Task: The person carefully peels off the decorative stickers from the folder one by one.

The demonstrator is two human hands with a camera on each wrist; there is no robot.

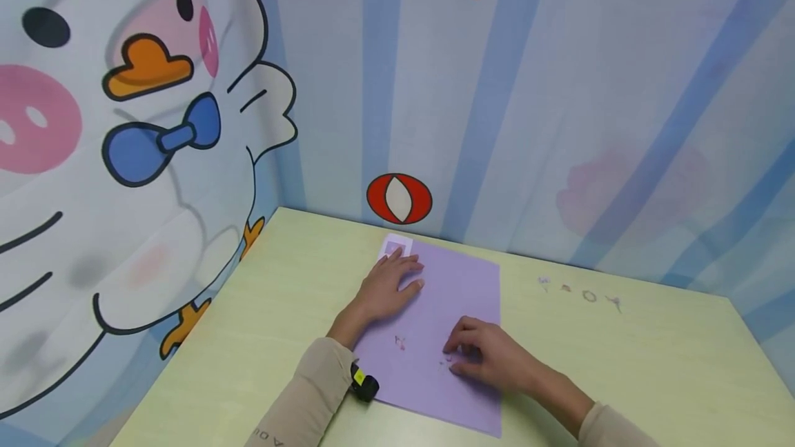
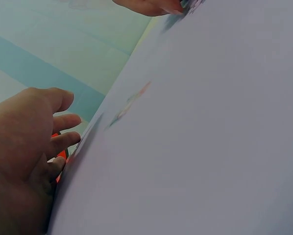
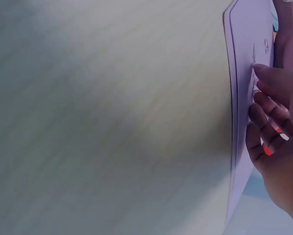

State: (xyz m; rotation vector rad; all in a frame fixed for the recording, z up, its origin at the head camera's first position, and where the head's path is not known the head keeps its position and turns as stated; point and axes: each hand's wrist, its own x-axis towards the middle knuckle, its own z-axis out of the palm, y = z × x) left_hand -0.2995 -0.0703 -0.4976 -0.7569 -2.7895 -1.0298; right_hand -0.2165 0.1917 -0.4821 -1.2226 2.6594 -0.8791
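Observation:
A purple sheet (image 1: 462, 288) lies on the table, and two layered edges show in the right wrist view. My left hand (image 1: 390, 286) rests on its upper left part, fingers spread, beside a white-bordered card (image 1: 395, 247) at the corner. Lower on the sheet lies a small colourful cutout (image 1: 400, 343), also seen as a thin slanted shape in the left wrist view. My right hand (image 1: 491, 356) has its fingers curled at the sheet's right side. Its thumb and index finger sit around a tiny pale purple piece (image 1: 446, 362), whose kind is too small to tell.
Several small cutouts lie in a row on the table right of the sheet, among them a ring-shaped one (image 1: 589, 296). A black strap device (image 1: 364, 383) is on my left wrist. Printed cloth walls (image 1: 422, 102) stand behind the pale yellow table (image 1: 658, 357).

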